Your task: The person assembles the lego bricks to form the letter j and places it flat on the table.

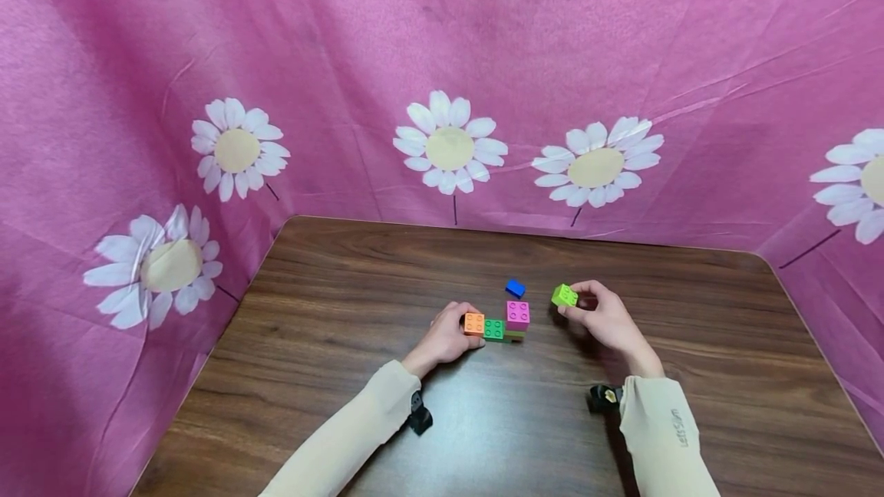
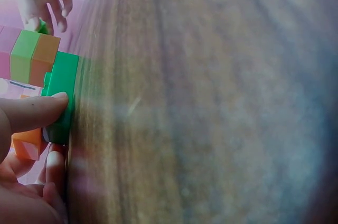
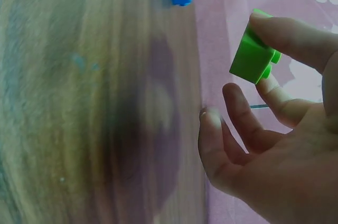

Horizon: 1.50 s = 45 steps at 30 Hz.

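A toy brick build sits on the wooden table, with a long green brick (image 2: 64,76) as its base. On its left end is an orange brick (image 1: 473,324); a stack topped by a pink brick (image 1: 518,314) rises at the other end, with light green and orange-brown layers beneath. My left hand (image 1: 447,337) grips the base's left end, thumb on the green side. Above the table to the right, my right hand (image 1: 608,320) pinches a lime green brick (image 3: 252,54) between thumb and fingers, tilted, its studs towards the palm. Behind the build lies a blue brick (image 1: 515,287).
The brown wooden table (image 1: 387,267) ends at the back and sides against a pink cloth (image 1: 331,83) printed with white daisies. Black wrist cameras are strapped at both beige sleeves (image 1: 366,416).
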Each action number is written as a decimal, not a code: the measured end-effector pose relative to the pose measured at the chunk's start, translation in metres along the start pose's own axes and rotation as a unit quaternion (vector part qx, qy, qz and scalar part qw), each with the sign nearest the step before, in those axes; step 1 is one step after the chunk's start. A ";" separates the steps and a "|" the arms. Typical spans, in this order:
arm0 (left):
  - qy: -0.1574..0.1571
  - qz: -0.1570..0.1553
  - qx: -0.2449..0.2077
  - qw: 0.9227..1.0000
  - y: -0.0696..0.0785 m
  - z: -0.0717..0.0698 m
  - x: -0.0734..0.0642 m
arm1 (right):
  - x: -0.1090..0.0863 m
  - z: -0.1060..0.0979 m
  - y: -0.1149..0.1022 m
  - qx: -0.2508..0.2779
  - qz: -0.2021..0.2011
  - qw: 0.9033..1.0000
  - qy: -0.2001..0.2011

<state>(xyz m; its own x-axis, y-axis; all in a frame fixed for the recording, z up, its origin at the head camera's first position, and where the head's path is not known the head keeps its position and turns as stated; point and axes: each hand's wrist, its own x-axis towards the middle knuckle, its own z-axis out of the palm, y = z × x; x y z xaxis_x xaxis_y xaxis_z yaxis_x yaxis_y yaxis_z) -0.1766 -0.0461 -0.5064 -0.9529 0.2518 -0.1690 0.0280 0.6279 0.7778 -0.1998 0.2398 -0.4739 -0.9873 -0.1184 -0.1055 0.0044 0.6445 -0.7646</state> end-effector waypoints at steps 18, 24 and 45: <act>0.009 0.011 0.004 1.000 0.000 0.001 0.000 | -0.015 -0.009 -0.034 0.061 -0.033 0.998 0.003; 0.008 0.011 0.005 1.000 0.001 0.000 0.000 | -0.020 -0.007 -0.043 0.072 -0.064 0.995 -0.009; 0.003 0.012 -0.003 1.000 -0.001 0.000 0.001 | -0.023 0.012 -0.060 0.062 -0.147 0.986 -0.039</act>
<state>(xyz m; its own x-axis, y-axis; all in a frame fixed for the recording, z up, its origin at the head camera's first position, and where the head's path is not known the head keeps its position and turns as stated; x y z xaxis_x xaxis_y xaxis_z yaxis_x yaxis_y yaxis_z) -0.1772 -0.0462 -0.5076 -0.9540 0.2619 -0.1463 0.0492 0.6176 0.7849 -0.1755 0.1944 -0.4333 -0.9333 -0.3483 0.0880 -0.2569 0.4759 -0.8411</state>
